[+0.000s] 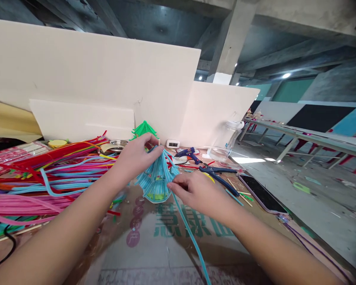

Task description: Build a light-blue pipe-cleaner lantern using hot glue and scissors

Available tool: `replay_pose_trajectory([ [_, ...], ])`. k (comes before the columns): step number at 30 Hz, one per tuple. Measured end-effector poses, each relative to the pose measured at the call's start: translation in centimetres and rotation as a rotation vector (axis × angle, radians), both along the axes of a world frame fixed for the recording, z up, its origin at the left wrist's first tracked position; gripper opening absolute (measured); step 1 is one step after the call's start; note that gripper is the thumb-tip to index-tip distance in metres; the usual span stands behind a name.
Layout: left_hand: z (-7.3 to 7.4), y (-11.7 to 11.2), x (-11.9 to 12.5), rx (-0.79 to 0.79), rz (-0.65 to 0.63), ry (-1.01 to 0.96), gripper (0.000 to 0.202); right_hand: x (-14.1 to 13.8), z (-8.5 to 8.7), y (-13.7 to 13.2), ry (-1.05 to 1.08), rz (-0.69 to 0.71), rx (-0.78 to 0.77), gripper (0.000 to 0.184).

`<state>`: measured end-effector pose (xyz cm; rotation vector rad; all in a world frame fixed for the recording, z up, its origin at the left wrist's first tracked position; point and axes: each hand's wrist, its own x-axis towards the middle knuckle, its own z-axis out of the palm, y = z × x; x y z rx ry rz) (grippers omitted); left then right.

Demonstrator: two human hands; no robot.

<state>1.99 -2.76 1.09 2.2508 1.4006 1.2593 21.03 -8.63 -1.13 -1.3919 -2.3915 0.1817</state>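
A light-blue cone-shaped piece [153,180] built from pipe cleaners stands over the middle of the table, flaring toward its base. My left hand [141,156] is closed round its top, where a thin stick tip shows between thumb and fingers. On the cone's right side, my right hand [192,188] pinches a long light-blue pipe cleaner [188,229]. Its free end trails down toward the table's front edge. Just behind my left hand rises a green pipe-cleaner cone [144,128], partly covered by that hand.
Bundles of coloured pipe cleaners [68,174] fill the left side. A glue gun [188,154], dark-handled pliers [221,178], a phone [262,194] and a clear plastic jug [227,140] lie or stand to the right. White boards [106,79] wall off the back, with a small white clock [173,143] before them.
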Motion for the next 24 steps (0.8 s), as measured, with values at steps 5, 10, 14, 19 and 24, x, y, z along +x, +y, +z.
replay_pose_trajectory([
  [5,-0.2,0.3,-0.1,-0.01,-0.025,-0.016,0.022,0.5,-0.4,0.5,0.011,0.059,-0.197,0.036],
  [10,-0.3,0.6,-0.3,-0.018,-0.038,-0.026,0.024,0.7,-1.0,0.9,0.06,0.072,-0.254,0.036],
  [14,-0.3,0.7,-0.4,0.005,-0.038,-0.02,0.025,0.2,-0.9,0.8,0.079,0.059,-0.221,0.035],
  [19,-0.4,0.8,-0.4,0.018,-0.043,-0.023,0.024,-0.1,-1.0,0.7,0.041,0.023,-0.128,0.037],
  [24,-0.4,1.0,-0.5,0.004,-0.051,-0.029,0.026,1.2,-0.4,0.8,0.084,0.073,0.049,0.038],
])
